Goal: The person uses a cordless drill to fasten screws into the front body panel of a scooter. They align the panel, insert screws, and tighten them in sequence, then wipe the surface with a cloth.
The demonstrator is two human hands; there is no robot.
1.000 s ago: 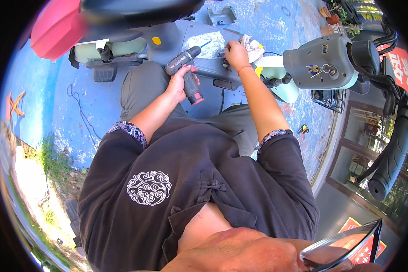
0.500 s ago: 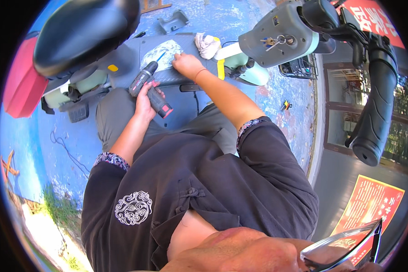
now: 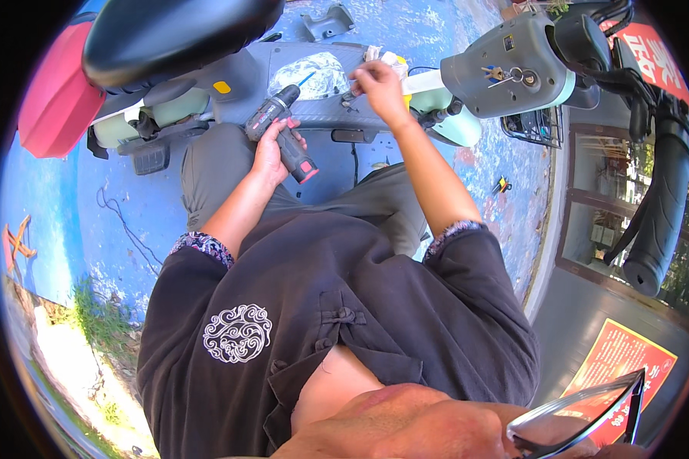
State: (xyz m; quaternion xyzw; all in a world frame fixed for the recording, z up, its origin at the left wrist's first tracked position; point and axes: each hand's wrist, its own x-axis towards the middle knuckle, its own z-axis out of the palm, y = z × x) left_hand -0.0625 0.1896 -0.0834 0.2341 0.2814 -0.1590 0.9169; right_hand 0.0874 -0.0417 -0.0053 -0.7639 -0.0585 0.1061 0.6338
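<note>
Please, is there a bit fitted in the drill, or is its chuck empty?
Fitted: a thin blue bit projects from the chuck of the drill, which the left hand holds. Whether it spins, I cannot tell.

On the scooter footboard (image 3: 354,55), between seat (image 3: 177,38) at left and steering column (image 3: 505,57) at right, lies 1 plastic sheet (image 3: 325,76). Before it, in the left hand (image 3: 270,153), is a cordless drill (image 3: 266,116); behind the footboard lies a plastic cover (image 3: 328,24).
</note>
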